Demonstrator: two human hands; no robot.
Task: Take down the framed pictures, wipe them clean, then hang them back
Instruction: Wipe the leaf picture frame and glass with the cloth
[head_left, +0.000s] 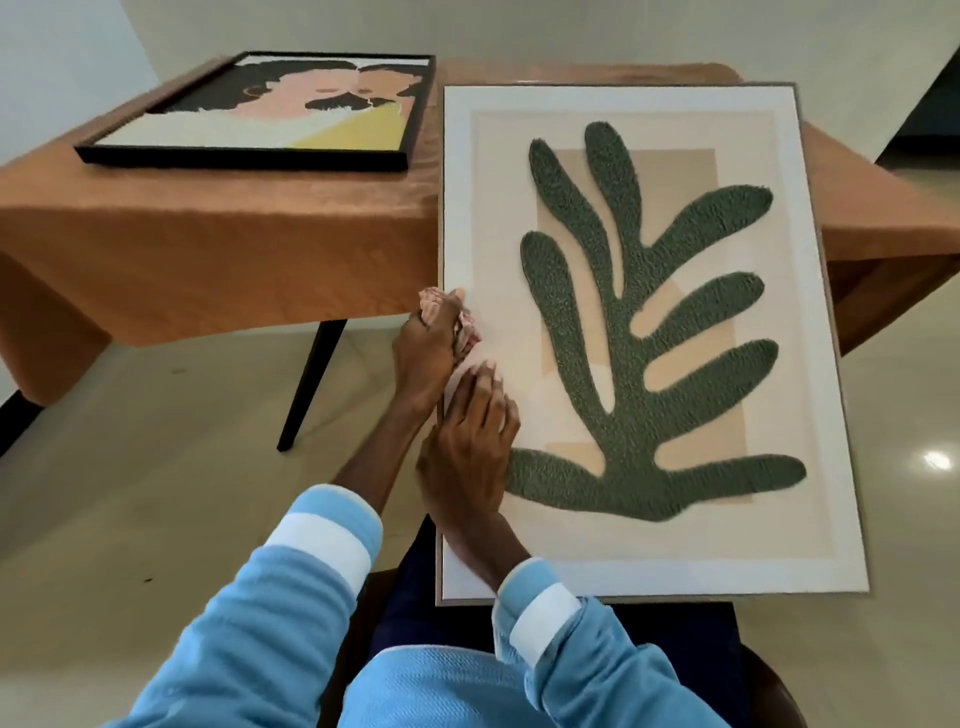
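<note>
A large white-framed picture (727, 519) with a green leaf shape leans from my lap up onto the table edge. My left hand (426, 353) grips a crumpled pinkish cloth (470, 332) against the picture's left border. Just below it, my right hand (467, 452) lies flat with straight fingers on the picture's lower left part. A second picture (270, 109), black-framed with pink, black and yellow shapes, lies flat on the table at the back left.
The table (208, 244) is covered by an orange-brown cloth and stands on dark legs (311, 384). Pale glossy floor (156, 467) spreads to the left and right. A dark chair seat (675, 649) is under my lap.
</note>
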